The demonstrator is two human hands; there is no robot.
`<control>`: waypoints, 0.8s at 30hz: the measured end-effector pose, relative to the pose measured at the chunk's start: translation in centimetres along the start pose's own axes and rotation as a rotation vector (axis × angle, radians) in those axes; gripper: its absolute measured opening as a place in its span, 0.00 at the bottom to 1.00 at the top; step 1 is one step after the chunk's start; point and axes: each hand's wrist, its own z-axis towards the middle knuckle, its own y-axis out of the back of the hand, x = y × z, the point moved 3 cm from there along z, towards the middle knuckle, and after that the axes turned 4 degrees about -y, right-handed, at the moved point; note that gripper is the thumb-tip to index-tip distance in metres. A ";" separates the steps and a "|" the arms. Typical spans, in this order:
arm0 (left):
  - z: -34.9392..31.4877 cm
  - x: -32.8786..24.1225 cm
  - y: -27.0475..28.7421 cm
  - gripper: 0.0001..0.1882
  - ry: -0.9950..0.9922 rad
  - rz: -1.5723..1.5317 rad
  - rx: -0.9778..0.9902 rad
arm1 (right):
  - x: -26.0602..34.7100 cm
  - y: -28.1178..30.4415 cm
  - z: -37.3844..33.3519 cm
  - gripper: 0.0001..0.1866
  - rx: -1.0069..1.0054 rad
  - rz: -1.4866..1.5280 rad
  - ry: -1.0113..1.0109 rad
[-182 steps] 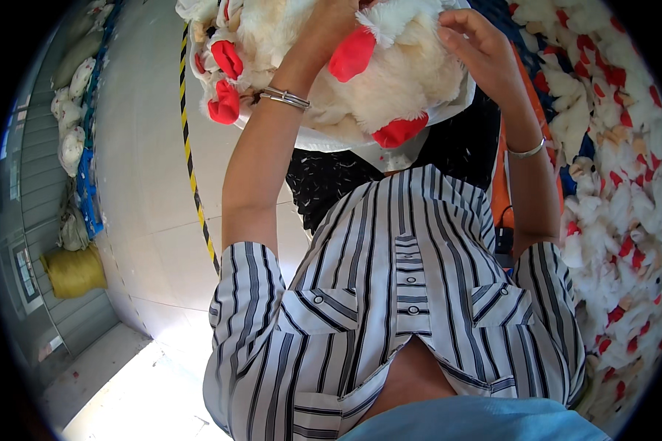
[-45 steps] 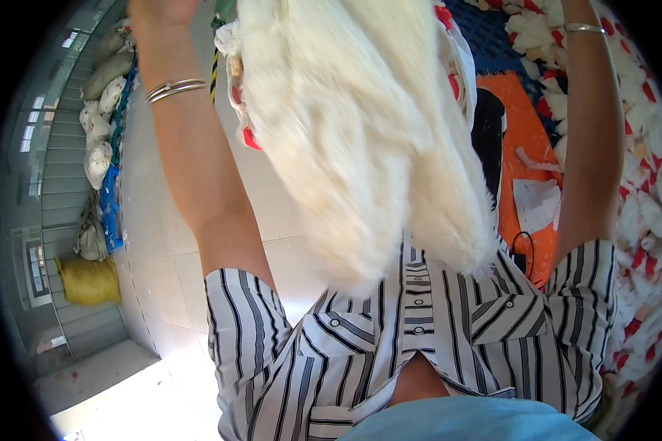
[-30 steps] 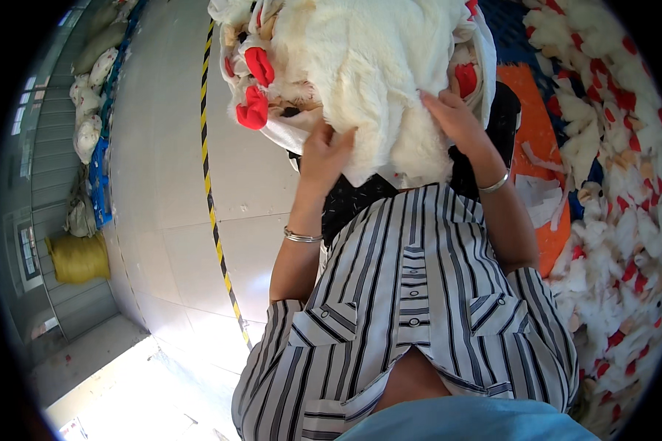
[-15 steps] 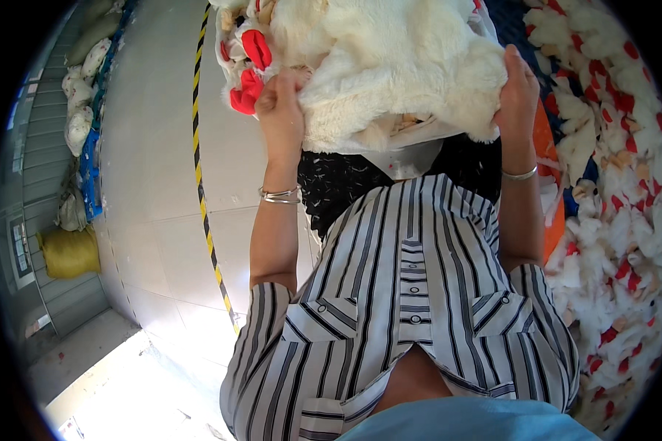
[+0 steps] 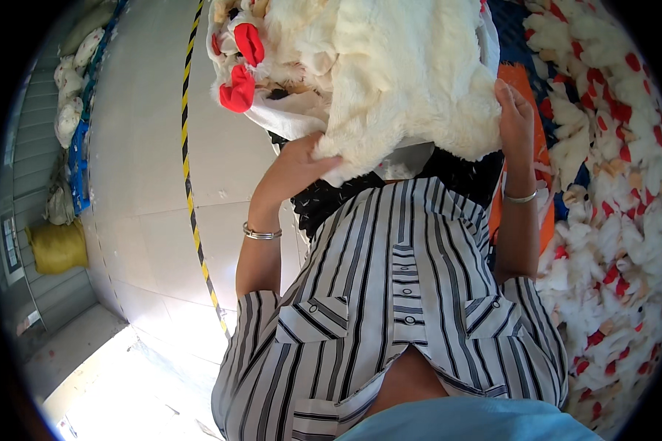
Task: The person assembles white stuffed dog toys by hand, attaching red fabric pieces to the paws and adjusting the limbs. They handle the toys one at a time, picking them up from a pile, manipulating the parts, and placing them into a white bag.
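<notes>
A cream, fluffy piece of plush fabric point(image 5: 412, 81) is spread across the top of a filled white bag or liner point(image 5: 290, 117) in front of my body. My left hand point(image 5: 301, 165) pinches its near left corner, the fingers partly covered by the pile. At the near right edge, my right hand point(image 5: 516, 117) grips the same piece between thumb and fingers. Left of it in the bag, more cream plush lies with two bright red parts, an upper one point(image 5: 248, 42) and a lower one point(image 5: 237, 90).
To the right, a big heap of white plush pieces with red parts point(image 5: 610, 176) covers the floor. An orange sheet point(image 5: 521, 198) lies between it and me. Yellow-black floor tape point(image 5: 190, 184) runs along my left. A yellow sack point(image 5: 57, 248) and white bags point(image 5: 70, 110) line the wall.
My left hand has moved down and slightly right to the plush's near corner. The fabric lies flatter and its left edge has shifted right, showing more of the white bag's side.
</notes>
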 end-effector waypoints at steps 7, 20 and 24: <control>-1.7 -1.8 1.0 0.14 -0.100 -0.416 -0.278 | 0.5 1.9 1.7 0.18 -0.061 -0.276 0.146; -0.7 -14.8 -6.2 0.13 -0.484 -0.240 1.089 | 3.4 -9.7 -8.1 0.28 1.320 -0.686 0.196; 0.6 -13.4 -4.7 0.14 -0.387 -0.354 0.809 | 2.2 -3.7 -3.0 0.28 1.078 -0.716 0.154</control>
